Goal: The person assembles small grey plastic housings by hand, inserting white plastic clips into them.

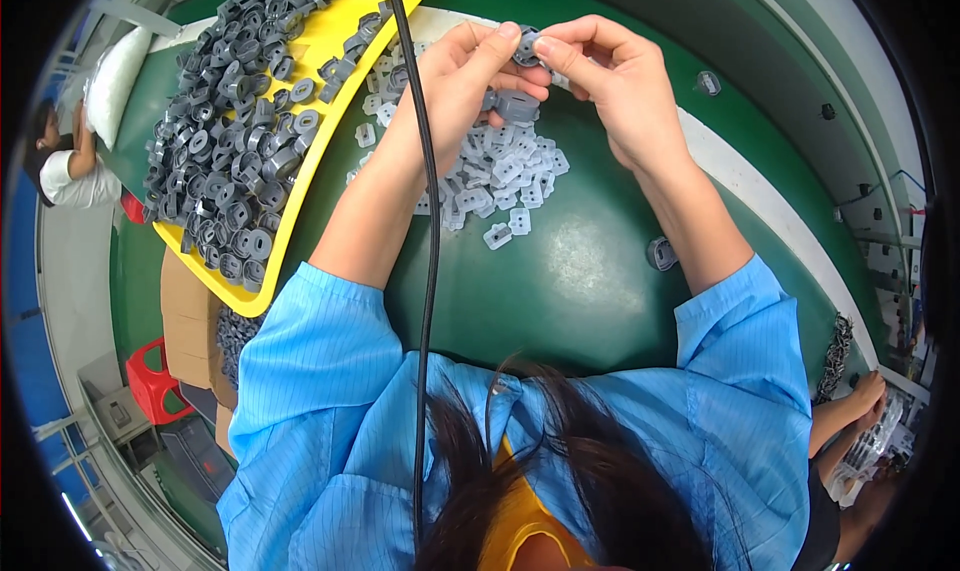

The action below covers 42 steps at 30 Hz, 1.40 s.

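My left hand (462, 69) and my right hand (618, 79) meet over the far side of the green table. Between their thumbs and fingertips they pinch a small round dark grey plastic part (527, 47). Just beneath, a second grey plastic part (517, 106) rests against the lower fingers of my left hand; whether they grip it is unclear. Below both hands spreads a loose pile of translucent flat plastic pieces (512, 161), partly covered by my left hand and forearm.
On the left, a yellow tray (285, 229) holds many grey plastic parts (225, 151). A black cable (432, 221) hangs across the view. One loose part (661, 254) lies near my right forearm. Other people sit at far left and lower right; a cardboard box (190, 321) stands below the tray.
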### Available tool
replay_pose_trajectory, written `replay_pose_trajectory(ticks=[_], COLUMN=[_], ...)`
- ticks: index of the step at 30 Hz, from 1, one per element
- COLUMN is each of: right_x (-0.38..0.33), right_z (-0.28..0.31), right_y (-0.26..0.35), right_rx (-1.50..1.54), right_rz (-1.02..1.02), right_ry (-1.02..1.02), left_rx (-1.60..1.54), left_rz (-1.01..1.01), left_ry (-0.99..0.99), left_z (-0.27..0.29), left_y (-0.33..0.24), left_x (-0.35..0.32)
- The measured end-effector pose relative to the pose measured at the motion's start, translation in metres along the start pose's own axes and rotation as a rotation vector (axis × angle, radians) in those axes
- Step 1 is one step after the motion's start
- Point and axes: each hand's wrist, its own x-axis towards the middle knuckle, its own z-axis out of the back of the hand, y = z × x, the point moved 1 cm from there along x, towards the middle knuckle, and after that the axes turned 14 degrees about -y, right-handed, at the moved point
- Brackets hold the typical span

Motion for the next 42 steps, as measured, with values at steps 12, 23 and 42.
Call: replay_pose_trajectory(ticks=[12, 23, 42], right_x=[0.007, 0.01, 0.042], right_z=[0.016, 0.025, 0.062], right_y=[0.003, 0.008, -0.035], right_rx=[0.055, -0.102, -0.681], right_rz=[-0.064, -0.112, 0.491], right_ry=[0.206, 0.434, -0.13], left_rx=[0.071, 0.16, 0.961], left_rz=[-0.007, 0.011, -1.077], left_ry=[0.162, 0.116, 0.632], left_z=[0.004, -0.005, -0.085], left_y=[-0.003, -0.002, 0.012], left_x=[-0.001, -0.003, -0.068])
